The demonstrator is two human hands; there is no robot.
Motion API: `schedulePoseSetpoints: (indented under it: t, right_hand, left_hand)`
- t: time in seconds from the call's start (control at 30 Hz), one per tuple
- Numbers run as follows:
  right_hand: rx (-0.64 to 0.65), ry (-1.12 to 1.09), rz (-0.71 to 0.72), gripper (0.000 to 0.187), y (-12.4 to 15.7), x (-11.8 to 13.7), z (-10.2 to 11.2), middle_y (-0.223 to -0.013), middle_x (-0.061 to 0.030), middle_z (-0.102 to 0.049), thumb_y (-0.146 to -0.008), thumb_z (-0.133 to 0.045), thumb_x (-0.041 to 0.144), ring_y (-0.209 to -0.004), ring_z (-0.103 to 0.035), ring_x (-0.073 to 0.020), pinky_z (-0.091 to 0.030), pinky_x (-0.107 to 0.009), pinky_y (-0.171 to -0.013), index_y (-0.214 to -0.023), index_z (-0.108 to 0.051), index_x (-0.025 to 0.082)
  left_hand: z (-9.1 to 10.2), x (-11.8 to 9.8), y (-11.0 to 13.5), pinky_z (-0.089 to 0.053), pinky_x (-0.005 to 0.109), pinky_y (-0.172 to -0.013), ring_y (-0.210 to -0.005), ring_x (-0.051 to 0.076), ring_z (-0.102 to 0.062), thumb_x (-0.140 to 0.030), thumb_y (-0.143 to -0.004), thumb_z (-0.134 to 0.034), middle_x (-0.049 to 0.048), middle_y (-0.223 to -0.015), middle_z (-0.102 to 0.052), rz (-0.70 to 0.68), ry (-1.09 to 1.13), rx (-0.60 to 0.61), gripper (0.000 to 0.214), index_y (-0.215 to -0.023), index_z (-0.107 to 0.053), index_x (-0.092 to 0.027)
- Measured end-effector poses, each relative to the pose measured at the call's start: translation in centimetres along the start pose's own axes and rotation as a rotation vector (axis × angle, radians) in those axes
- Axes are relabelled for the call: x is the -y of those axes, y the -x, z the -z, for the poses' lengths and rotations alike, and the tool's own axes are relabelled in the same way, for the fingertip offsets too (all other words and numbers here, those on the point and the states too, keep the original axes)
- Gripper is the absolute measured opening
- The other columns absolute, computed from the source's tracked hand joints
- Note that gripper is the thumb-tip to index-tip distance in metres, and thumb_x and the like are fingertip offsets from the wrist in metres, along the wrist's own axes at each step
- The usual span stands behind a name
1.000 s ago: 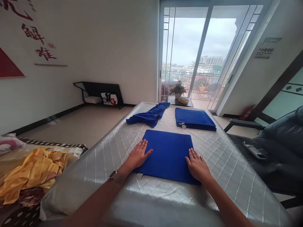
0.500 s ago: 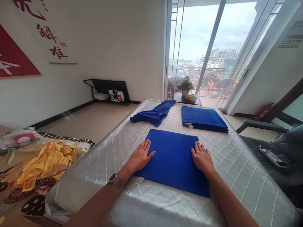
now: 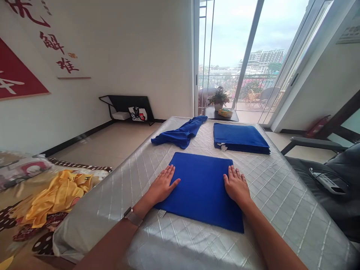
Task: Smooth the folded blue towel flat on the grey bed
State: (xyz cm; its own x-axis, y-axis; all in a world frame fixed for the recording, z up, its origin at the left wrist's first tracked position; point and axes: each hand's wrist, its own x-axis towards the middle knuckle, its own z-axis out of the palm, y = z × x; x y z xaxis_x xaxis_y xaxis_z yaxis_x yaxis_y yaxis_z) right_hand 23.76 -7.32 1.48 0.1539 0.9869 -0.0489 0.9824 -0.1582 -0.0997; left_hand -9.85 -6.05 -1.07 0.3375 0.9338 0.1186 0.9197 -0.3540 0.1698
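A blue cloth (image 3: 199,191), folded to a flat rectangle with a white label (image 3: 161,213) at its near left corner, lies on the silver quilted mattress (image 3: 129,232). Flat against its left edge rests my left hand (image 3: 163,185), fingers stretched and thumb on the cloth. My right hand (image 3: 237,183) lies open along the opposite edge in the same way. Neither hand grips anything. Beyond, to the right, sits a neat stack of folded blue cloths (image 3: 240,138) with labels showing. A crumpled blue cloth (image 3: 181,134) is at the far left.
Left of the mattress are a patterned blanket (image 3: 17,206) and a yellow cloth (image 3: 53,195). On the right stands a black armchair (image 3: 309,176) with a white power strip (image 3: 327,183) on it. A small table (image 3: 208,113) with a potted plant (image 3: 220,98) stands by the glass door.
The view has shifted slightly, so things sit a little differently in the frame. Both hands stay flat at the edges of the folded cloth, which looks unchanged.
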Motion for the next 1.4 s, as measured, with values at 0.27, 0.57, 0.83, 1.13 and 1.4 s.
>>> schedulePoseSetpoints:
  t: [0.27,0.57,0.83,1.13,1.4]
  right_hand:
    - [-0.020,-0.005,-0.001,0.064,-0.2,-0.1,-0.4,-0.165,-0.0040,-0.017,-0.102,-0.016,0.040,-0.152,-0.015,-0.0221,-0.010,-0.042,-0.123,-0.159,-0.019,0.011]
    - [-0.063,0.004,-0.001,0.063,-0.2,-0.1,-0.6,-0.164,-0.0054,-0.021,-0.102,-0.018,0.039,-0.151,-0.019,-0.0231,-0.013,-0.042,-0.123,-0.158,-0.023,0.010]
    - [-0.063,0.042,0.031,0.061,0.0,-0.3,-0.6,-0.164,-0.0090,-0.021,-0.103,-0.020,0.037,-0.151,-0.019,-0.0248,-0.013,-0.042,-0.122,-0.158,-0.023,0.010]
    - [-0.068,0.098,0.063,0.061,0.0,-0.6,-0.8,-0.164,-0.0096,-0.021,-0.102,-0.019,0.034,-0.151,-0.020,-0.0249,-0.015,-0.042,-0.121,-0.158,-0.023,0.008]
    - [-0.064,0.042,0.033,0.063,-0.3,-0.4,-0.9,-0.164,-0.0077,-0.021,-0.102,-0.014,0.037,-0.151,-0.020,-0.0251,-0.013,-0.043,-0.122,-0.158,-0.022,0.008]
  left_hand:
    - [0.1,-0.2,0.0,-0.017,0.043,-0.123,-0.151,0.025,-0.018,-0.064,-0.101,-0.018,0.0130,-0.163,-0.019,-0.008,-0.017,0.005,0.078,-0.157,-0.022,-0.011]
    - [0.9,-1.4,-1.9,-0.021,0.047,-0.121,-0.149,0.030,-0.025,-0.073,-0.096,-0.013,0.0209,-0.159,-0.026,0.128,-0.085,0.040,0.093,-0.153,-0.031,-0.003]
    - [-0.2,-14.7,-6.2,-0.018,0.035,-0.122,-0.150,0.022,-0.022,-0.064,-0.100,-0.008,0.0127,-0.161,-0.029,-0.347,0.069,0.060,0.081,-0.155,-0.030,-0.010]
    - [-2.5,-17.8,-8.9,-0.016,0.038,-0.123,-0.151,0.022,-0.020,-0.059,-0.102,-0.006,0.0148,-0.161,-0.028,-0.385,0.113,0.033,0.077,-0.154,-0.031,-0.007]
    - [-0.3,-7.1,-7.2,-0.013,0.042,-0.124,-0.152,0.024,-0.016,-0.067,-0.099,-0.008,0.0137,-0.162,-0.023,-0.116,0.041,0.066,0.083,-0.156,-0.026,-0.009]
